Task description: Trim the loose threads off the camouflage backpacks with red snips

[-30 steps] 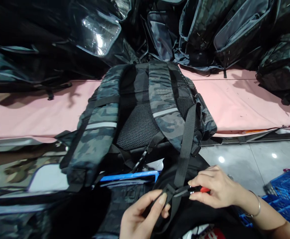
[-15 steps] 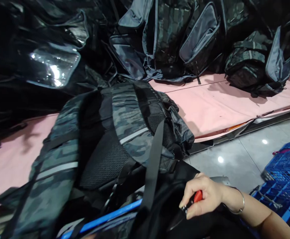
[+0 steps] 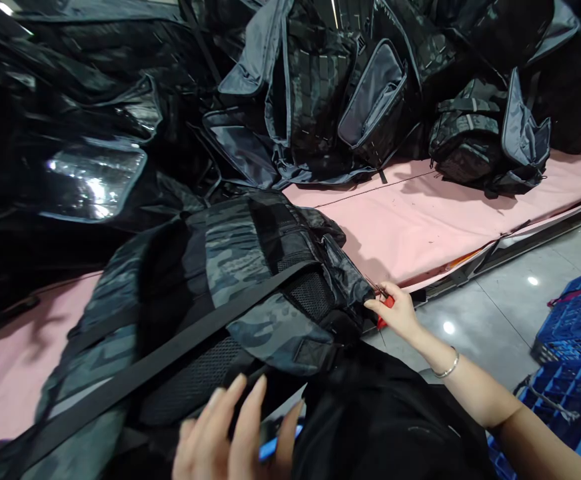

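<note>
Backpack [image 3: 238, 267]: no word, brand, number or sign can be read on it.
Black cloth [image 3: 395, 407]: at the backpack's lower right, bearing a few faint pale marks, too small to tell whether they are letters.
Shiny panel [image 3: 95, 180]: beyond the backpack, to its upper left, broken by glare, with nothing legible on it.
Open bags [image 3: 315, 100]: behind the backpack, no readable label.
Blue crate [image 3: 578, 307]: well right of the backpack, no legible lettering.
</note>
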Motion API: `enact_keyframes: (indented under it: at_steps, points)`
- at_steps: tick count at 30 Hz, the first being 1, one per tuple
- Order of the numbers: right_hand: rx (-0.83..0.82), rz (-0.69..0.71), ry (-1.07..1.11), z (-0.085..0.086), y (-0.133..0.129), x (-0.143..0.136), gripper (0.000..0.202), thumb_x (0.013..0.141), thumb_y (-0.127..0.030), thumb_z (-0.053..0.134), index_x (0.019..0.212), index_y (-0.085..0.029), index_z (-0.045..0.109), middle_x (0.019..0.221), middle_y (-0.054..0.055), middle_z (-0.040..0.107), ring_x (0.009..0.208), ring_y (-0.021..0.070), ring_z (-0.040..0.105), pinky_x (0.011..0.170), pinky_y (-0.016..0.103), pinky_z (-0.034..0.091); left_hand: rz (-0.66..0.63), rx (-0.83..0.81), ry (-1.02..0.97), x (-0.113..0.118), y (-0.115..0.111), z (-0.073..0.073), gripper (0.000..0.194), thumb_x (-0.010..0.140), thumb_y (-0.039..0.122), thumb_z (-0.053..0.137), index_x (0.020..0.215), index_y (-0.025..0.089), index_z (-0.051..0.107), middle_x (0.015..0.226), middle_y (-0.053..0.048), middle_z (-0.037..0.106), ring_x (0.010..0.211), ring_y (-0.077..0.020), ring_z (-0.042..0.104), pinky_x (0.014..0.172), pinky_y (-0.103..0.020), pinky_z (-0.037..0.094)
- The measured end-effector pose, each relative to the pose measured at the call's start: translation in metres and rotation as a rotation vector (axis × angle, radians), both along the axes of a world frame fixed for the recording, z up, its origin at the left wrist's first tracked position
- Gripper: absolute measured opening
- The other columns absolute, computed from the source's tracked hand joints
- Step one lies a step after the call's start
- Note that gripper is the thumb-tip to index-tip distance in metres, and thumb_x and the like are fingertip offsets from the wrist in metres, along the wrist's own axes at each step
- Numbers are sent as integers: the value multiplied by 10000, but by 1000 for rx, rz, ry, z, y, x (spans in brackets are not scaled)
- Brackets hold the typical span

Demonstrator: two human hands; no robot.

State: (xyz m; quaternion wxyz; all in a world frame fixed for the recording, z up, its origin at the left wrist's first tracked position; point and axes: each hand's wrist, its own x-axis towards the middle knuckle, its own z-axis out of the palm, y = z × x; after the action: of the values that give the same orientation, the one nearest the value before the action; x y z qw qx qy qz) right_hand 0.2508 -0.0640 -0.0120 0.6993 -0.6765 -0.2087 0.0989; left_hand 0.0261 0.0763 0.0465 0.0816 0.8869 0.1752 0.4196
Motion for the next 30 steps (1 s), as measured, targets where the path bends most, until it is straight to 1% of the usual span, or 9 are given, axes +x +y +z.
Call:
enact_keyframes:
  at_steps: [5,8,11,14,16,18,20,23,30]
  points:
    - [-97,-116,-334,14,5,-11,244,758,-297,595,582,-187,467,514,-64,404,477,77,370,491,201,339,107,601,64,11,46,-13,596,732,233,696,1293,191,501,1208,-122,622,1145,-264,540,1090,-420,235]
    - [-73,-94,-507,28,9,-32,200,729,-233,584,577,-194,460,498,-69,416,450,70,365,477,194,338,93,646,-51,-6,86,-9,526,729,204,658,1239,269,543,1157,-64,657,1083,-268,580,1070,-524,243]
    - [-49,28,-528,33,17,-60,214,703,-221,600,567,-199,435,490,-73,423,440,65,362,464,188,332,185,615,-134,-29,97,-8,499,748,159,596,1232,272,544,1236,-58,609,1176,-307,505,1036,-620,244]
    - [-59,158,-365,24,22,-86,278,704,-258,617,541,-198,400,484,-76,400,434,59,344,444,188,308,367,426,-179,-43,64,-22,488,745,207,625,1227,184,554,1334,-145,504,1238,-352,421,1010,-585,317]
    - [-91,217,-206,15,22,-97,306,696,-295,641,542,-196,397,488,-77,393,441,59,336,439,190,298,431,130,-241,-45,27,-40,545,728,250,645,1243,124,517,1229,-178,555,1155,-337,497,980,-536,372]
    - [-104,255,-46,7,19,-101,322,681,-325,670,558,-195,402,511,-72,410,462,61,334,446,192,303,405,-221,-314,-40,-11,-59,416,799,217,578,1203,147,512,1026,-104,623,952,-220,604,853,-384,480]
    - [-93,278,77,3,16,-101,339,670,-343,693,572,-195,404,548,-61,434,489,65,336,459,197,318,325,-364,-221,-31,-40,-75,245,849,235,533,1081,163,563,847,-44,644,744,-158,636,688,-282,519]
    - [-73,302,163,0,12,-98,364,662,-356,717,577,-194,402,578,-52,442,511,68,331,473,205,320,245,-416,-118,-14,-56,-84,150,828,300,591,920,185,617,795,-22,667,692,-144,641,684,-259,519]
    - [-41,303,207,-2,12,-97,345,651,-348,737,597,-188,436,591,-49,450,529,74,344,486,215,311,251,-323,-74,9,-44,-74,89,805,280,632,793,193,642,693,-6,657,643,-150,622,664,-257,485]
